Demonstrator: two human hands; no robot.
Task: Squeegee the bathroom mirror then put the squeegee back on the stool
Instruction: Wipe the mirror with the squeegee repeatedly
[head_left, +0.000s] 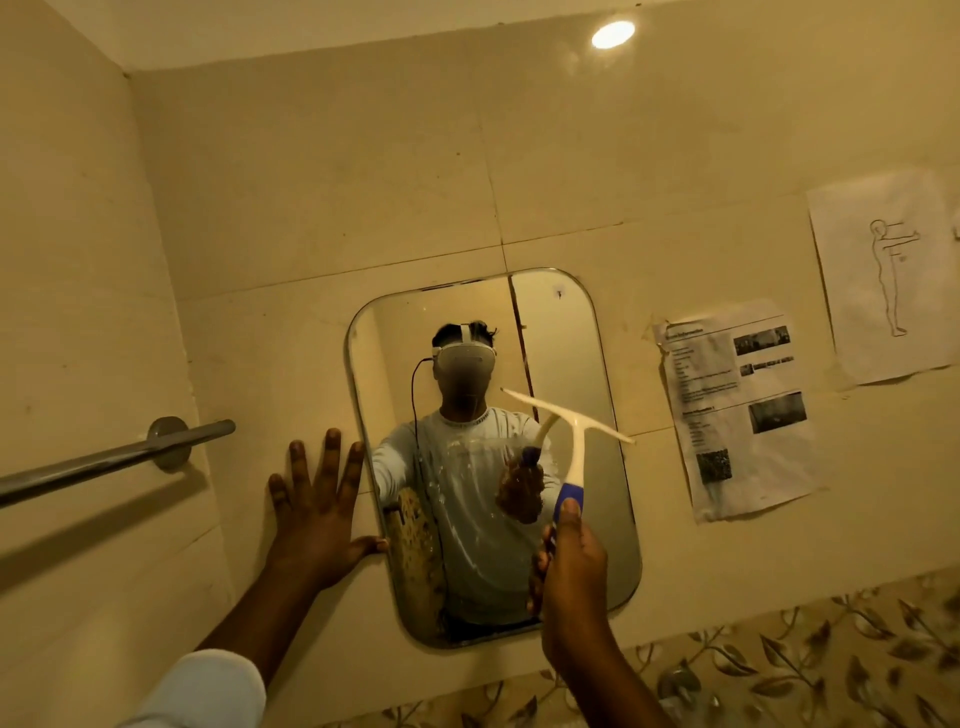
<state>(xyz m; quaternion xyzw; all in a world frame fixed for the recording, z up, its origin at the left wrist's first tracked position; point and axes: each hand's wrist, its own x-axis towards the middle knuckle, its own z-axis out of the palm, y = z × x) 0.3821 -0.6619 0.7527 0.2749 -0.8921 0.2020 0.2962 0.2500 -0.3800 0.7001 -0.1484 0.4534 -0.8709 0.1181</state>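
- Right hand (571, 571): fingers (540, 564) wrapped tight round the blue grip of the white plastic T-shaped squeegee (574, 441), thumb laid up along the grip.
- Squeegee is raised in front of the mirror's right half, handle running up from the hand, blade crossbar tilted, left end higher than right. Right blade tip reaches past the mirror's right edge onto the wall. Cannot tell if the blade touches the glass.
- Left hand (317, 514): fingers (330, 452) spread apart, palm flat on the wall just beside the mirror's left edge, holding nothing. Thumb tip sits at the mirror's lower-left edge.
- White sleeve cuff (208, 691) shows on the left forearm at the bottom of the view.
- Rounded-corner frameless rectangular wall mirror (597, 364) hangs on the beige tiled wall (363, 182). Wet streaks and droplets show across its lower middle. It reflects the person in a white headset and pale long-sleeved top, plus the squeegee.
- Metal towel bar (104, 462) sticks out from the wall left of the mirror, well apart from the left hand.
- Two printed paper sheets are taped right of the mirror: text with photos (743, 410) nearer, a line drawing of a standing figure (883, 275) farther up-right.
- Leaf-pattern tile band (779, 665) runs below, lower right.
- Round ceiling light (613, 35) is lit at the top.
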